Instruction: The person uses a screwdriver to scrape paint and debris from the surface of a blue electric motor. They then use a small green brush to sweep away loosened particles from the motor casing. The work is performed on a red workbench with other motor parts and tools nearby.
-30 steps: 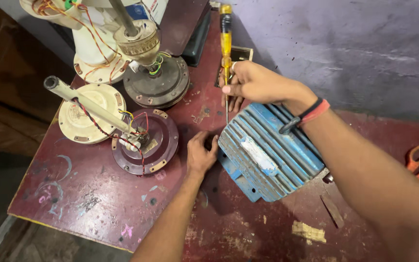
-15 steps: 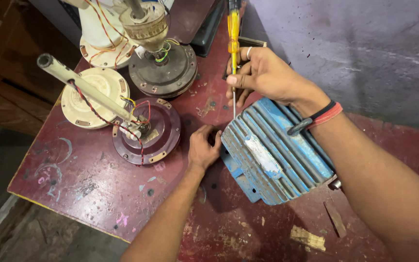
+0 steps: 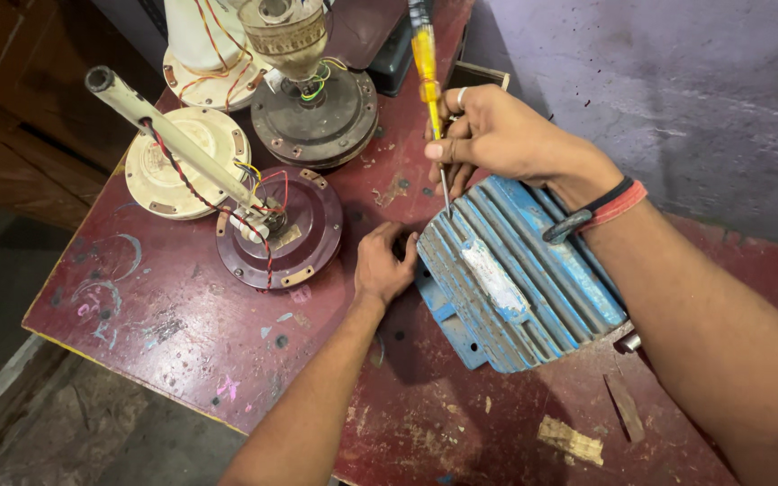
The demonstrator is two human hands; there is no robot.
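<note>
A blue ribbed motor housing point(image 3: 520, 274) lies on a worn red table point(image 3: 164, 315). My left hand point(image 3: 384, 265) presses against the housing's near-left end, fingers curled around its edge. My right hand point(image 3: 497, 135) holds a yellow-handled screwdriver point(image 3: 427, 67) upright, its thin shaft pointing down with the tip at the housing's top-left corner. A black and red band sits on my right wrist.
Left of the housing stand fan motors: a maroon one point(image 3: 281, 238) with a cream rod and red wires, a cream disc point(image 3: 177, 162), a dark round one point(image 3: 317, 112) with a metal shaft. A grey wall point(image 3: 677, 81) rises behind. Wood scraps point(image 3: 574, 441) lie near the front.
My right hand with the screwdriver has shifted slightly, its tip coming down onto the housing's corner. The view has moved closer. My left hand stays at the housing's end.
</note>
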